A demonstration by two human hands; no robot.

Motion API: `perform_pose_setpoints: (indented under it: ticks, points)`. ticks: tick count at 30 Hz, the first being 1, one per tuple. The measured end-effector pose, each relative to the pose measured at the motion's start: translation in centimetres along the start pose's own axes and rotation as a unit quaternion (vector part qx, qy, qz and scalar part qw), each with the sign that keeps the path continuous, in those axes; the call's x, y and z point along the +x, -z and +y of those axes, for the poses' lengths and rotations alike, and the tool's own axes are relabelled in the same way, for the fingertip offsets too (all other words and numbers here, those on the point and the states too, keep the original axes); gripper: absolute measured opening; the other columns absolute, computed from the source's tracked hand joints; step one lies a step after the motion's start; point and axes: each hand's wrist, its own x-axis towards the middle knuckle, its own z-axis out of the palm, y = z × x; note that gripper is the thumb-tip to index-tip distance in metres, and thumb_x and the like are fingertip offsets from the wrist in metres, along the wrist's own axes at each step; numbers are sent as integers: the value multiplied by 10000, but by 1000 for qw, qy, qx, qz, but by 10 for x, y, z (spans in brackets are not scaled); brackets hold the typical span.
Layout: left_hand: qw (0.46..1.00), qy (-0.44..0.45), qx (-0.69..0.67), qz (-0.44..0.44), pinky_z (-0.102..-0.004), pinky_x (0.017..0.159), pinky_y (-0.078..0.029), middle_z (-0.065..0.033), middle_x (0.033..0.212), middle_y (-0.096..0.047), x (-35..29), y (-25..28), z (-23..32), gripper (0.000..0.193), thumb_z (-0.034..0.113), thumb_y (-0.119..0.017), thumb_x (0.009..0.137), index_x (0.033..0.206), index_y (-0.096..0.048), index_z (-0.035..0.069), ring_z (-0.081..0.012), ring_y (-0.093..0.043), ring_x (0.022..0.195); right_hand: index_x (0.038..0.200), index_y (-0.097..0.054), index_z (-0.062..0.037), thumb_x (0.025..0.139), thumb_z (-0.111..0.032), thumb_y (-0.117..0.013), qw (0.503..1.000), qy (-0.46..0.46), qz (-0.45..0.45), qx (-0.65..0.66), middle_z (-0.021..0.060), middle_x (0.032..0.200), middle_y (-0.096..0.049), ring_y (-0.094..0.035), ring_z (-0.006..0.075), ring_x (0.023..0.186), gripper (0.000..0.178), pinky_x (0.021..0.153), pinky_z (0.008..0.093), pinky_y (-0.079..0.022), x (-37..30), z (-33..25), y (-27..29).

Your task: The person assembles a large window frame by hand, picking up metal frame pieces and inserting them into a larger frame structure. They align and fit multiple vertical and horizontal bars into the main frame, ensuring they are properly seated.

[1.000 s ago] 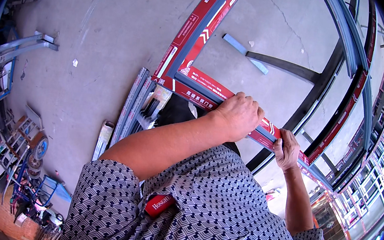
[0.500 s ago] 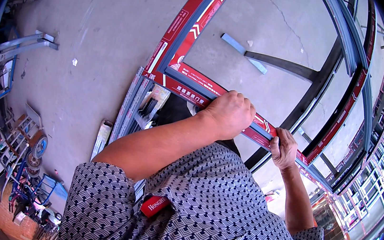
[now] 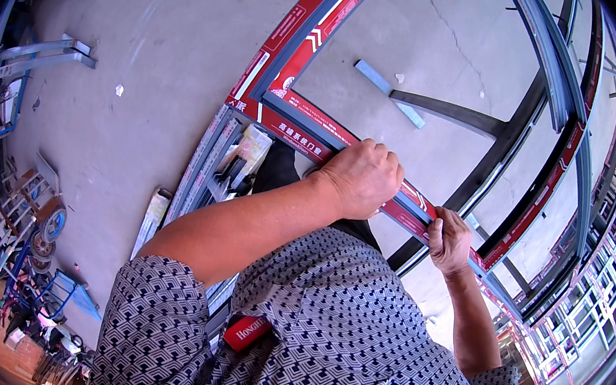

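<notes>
Red-wrapped, grey metal rectangular frame (image 3: 298, 136) in a two-handed grip

The left hand (image 3: 364, 175) and right hand (image 3: 451, 242) clench its near bar above the grey concrete floor (image 3: 170, 60). It looks stiff, fairly heavy, its wrapping perhaps slippery; spaced holds along that bar should steady it.

This is a workshop, apparently one for metal frames. Under the person's fingers (image 3: 380, 154) runs a frame (image 3: 286, 59) covered in red film; to their left, long metal profiles (image 3: 201, 156) lie side by side. Beyond the fingers, dark metal bars (image 3: 449, 111) stand over a cracked concrete floor (image 3: 170, 60). Far to their right crowd many assembled frames (image 3: 594, 305); well to their left sits wheeled equipment (image 3: 52, 224).
</notes>
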Motion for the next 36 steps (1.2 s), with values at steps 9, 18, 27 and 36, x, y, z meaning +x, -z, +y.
perform_pose_setpoints:
  ticks: [9, 18, 27, 36]
  points:
    - [1000, -1, 3, -13, -401, 868, -585, -122, 968, -751, 1, -2, -3, 409, 293, -914, 685, 955, -726, 50, -290, -753, 929, 1068, -697, -30, 1082, -309, -557, 999, -35, -28, -5, 174, 883, -677, -671, 384, 852, 313, 756, 491, -548, -5, -3, -2]
    - [998, 19, 43, -28, -469, 837, -602, -133, 948, -727, 14, 9, 14, 536, 384, -969, 686, 1012, -684, 68, -352, -744, 900, 1238, -751, -29, 1085, -530, -481, 996, -52, 64, -31, 188, 1208, -717, -684, 341, 1145, 589, 995, 459, -569, -15, 10, 2]
    - [992, 4, 110, -57, -484, 805, -602, -159, 972, -715, 17, 6, 22, 544, 288, -984, 680, 1054, -663, 58, -378, -733, 903, 1533, -607, -84, 1130, -610, -293, 921, -137, 355, -82, 260, 1579, -531, -405, 411, 1561, 733, 1338, 568, -219, -55, 71, 61]
    - [987, -6, 130, -90, -501, 828, -581, -163, 1006, -726, 19, 20, 28, 552, 273, -954, 731, 1137, -657, 45, -400, -718, 952, 1394, -725, -86, 1109, -687, -270, 956, -263, 120, 45, 234, 1490, -640, -549, 398, 1452, 807, 1245, 499, -412, -73, 93, 20]
